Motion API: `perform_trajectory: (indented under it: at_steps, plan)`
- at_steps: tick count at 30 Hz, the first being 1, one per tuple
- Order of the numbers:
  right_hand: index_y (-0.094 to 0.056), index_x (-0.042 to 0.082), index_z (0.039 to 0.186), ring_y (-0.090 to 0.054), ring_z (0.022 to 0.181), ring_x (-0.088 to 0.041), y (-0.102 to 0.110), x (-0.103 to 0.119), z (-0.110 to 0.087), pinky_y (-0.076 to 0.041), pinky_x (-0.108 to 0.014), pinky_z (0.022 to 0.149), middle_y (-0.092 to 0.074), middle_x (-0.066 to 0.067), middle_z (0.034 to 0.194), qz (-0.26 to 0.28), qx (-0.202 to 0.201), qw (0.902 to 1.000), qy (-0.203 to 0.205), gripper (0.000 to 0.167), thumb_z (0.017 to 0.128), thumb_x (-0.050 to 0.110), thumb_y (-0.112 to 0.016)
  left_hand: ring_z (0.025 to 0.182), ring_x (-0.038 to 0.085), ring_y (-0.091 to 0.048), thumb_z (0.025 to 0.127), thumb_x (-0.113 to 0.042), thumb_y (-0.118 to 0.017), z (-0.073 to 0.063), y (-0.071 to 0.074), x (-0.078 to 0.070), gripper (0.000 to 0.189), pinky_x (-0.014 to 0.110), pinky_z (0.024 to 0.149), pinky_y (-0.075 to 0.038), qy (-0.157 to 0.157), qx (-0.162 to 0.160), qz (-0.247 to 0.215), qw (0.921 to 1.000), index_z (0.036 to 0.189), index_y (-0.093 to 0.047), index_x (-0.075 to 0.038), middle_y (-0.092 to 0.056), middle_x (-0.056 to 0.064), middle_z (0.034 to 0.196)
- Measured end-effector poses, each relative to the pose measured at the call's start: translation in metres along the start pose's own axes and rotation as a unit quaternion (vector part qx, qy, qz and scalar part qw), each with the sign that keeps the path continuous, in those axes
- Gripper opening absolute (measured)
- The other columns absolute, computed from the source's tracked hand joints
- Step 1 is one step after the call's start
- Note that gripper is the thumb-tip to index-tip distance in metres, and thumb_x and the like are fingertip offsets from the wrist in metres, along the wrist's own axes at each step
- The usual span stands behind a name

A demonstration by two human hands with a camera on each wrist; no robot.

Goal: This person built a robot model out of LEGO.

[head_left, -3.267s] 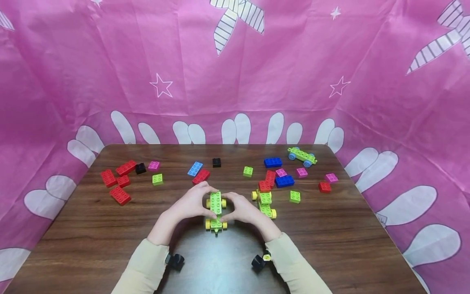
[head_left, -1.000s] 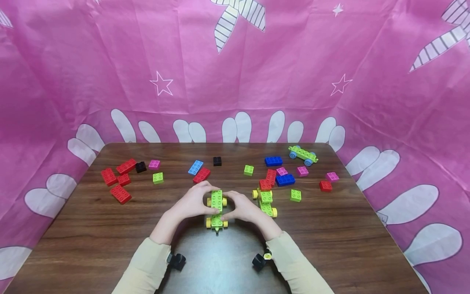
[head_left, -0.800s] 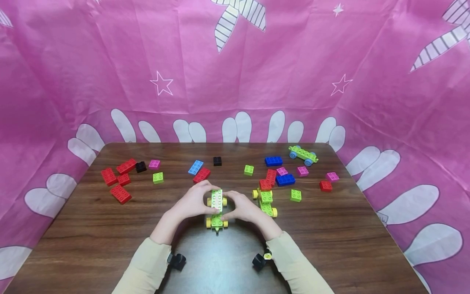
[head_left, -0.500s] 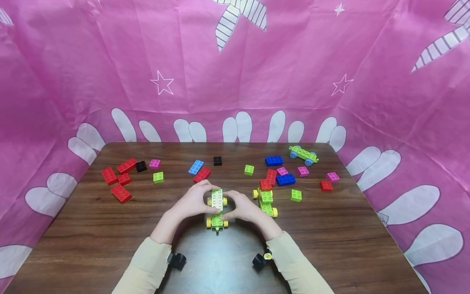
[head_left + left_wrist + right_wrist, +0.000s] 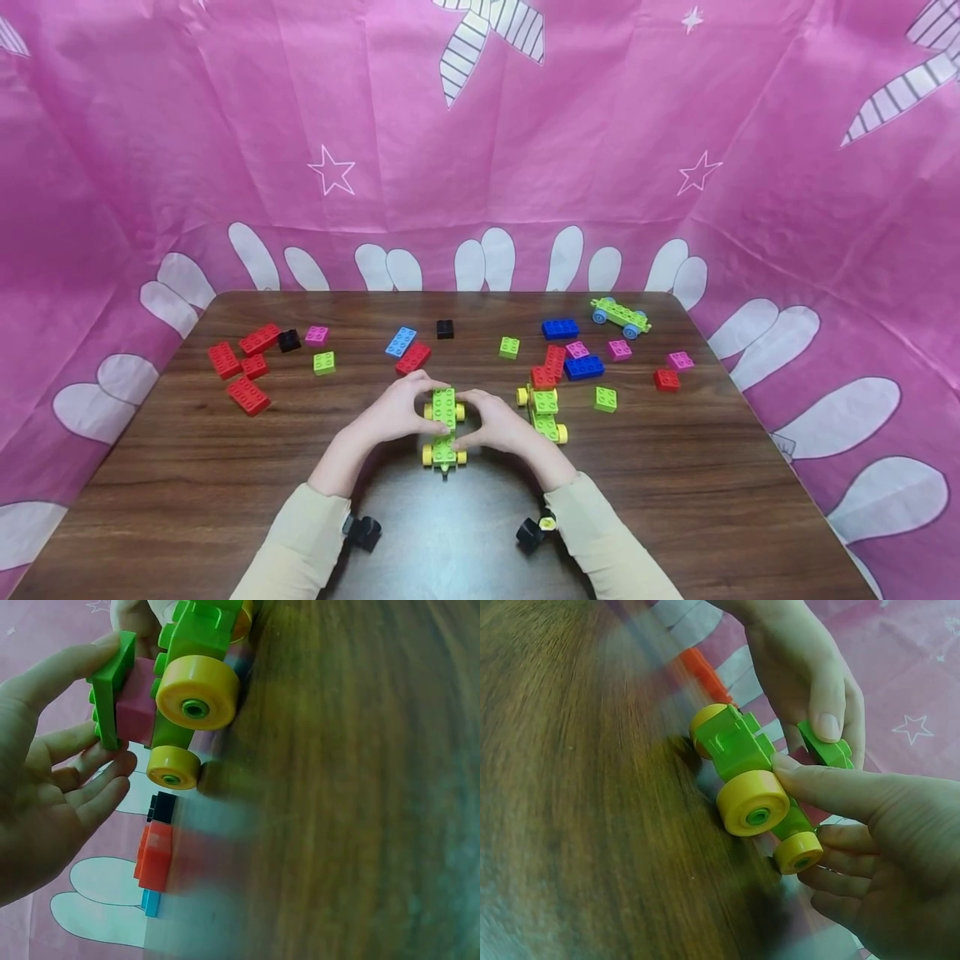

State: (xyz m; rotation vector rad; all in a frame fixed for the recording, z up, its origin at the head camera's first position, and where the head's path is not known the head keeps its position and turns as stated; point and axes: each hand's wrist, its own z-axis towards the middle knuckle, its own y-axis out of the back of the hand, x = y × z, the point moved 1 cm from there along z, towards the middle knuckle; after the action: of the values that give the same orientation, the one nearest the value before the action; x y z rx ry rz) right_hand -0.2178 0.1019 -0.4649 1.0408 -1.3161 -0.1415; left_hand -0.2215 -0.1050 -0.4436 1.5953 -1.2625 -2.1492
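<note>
A toy car with a green base (image 5: 444, 451) and yellow wheels (image 5: 196, 691) stands between my two hands in the head view. On the base sits a pink brick (image 5: 136, 703), with a flat green brick (image 5: 444, 404) above it; the pink one is hidden in the head view. My left hand (image 5: 395, 412) pinches the flat green brick, thumb at one end and fingertips at the other. My right hand (image 5: 493, 423) holds the car base, its thumb (image 5: 825, 784) against the base near the pink brick and fingers by the far wheel.
To the right stands another yellow-wheeled car (image 5: 545, 417) with a red brick (image 5: 543, 377) at its far end. A blue-wheeled base (image 5: 621, 315) lies at the back right. Red bricks (image 5: 248, 396) cluster on the left, and several loose coloured bricks lie along the back.
Both hands keep the same hold, and the car stays put between them. A whitish glare on the flat green brick half a second ago is gone now.
</note>
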Motion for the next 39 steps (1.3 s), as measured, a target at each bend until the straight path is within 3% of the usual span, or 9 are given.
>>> perform_trajectory:
  at_steps: [12,24,39]
  plan:
    - [-0.048,-0.002,0.139,-0.046,0.134,-0.036,0.0007,0.0011,0.0022,-0.038,-0.052,0.111,-0.051,-0.020,0.142,-0.008,-0.005,1.0000,0.002,0.080,0.075,0.028,-0.084,0.095,0.019,-0.053,0.075,-0.032,-0.084,0.0004,0.0035,-0.0076,0.062,0.039,0.087,-0.049,0.043,0.022,-0.007,0.9988,0.128,-0.064,-0.008,-0.056,0.001,0.104]
    - [-0.049,-0.003,0.138,-0.047,0.132,-0.037,-0.0009,-0.0001,0.0016,-0.038,-0.052,0.110,-0.052,-0.021,0.141,-0.013,-0.008,0.9999,0.004,0.079,0.074,0.027,-0.085,0.095,0.020,-0.054,0.071,-0.031,-0.087,0.0013,-0.0004,-0.0028,0.062,0.037,0.084,-0.049,0.039,0.003,-0.011,0.9992,0.125,-0.066,-0.009,-0.058,0.001,0.102]
    - [-0.049,-0.002,0.139,-0.047,0.132,-0.037,-0.0017,0.0005,0.0009,-0.039,-0.054,0.109,-0.052,-0.020,0.141,-0.004,-0.007,1.0000,-0.001,0.079,0.075,0.027,-0.085,0.093,0.021,-0.054,0.074,-0.032,-0.084,-0.0016,0.0007,-0.0062,0.062,0.039,0.084,-0.049,0.026,0.012,-0.005,0.9996,0.127,-0.064,-0.005,-0.057,0.003,0.102]
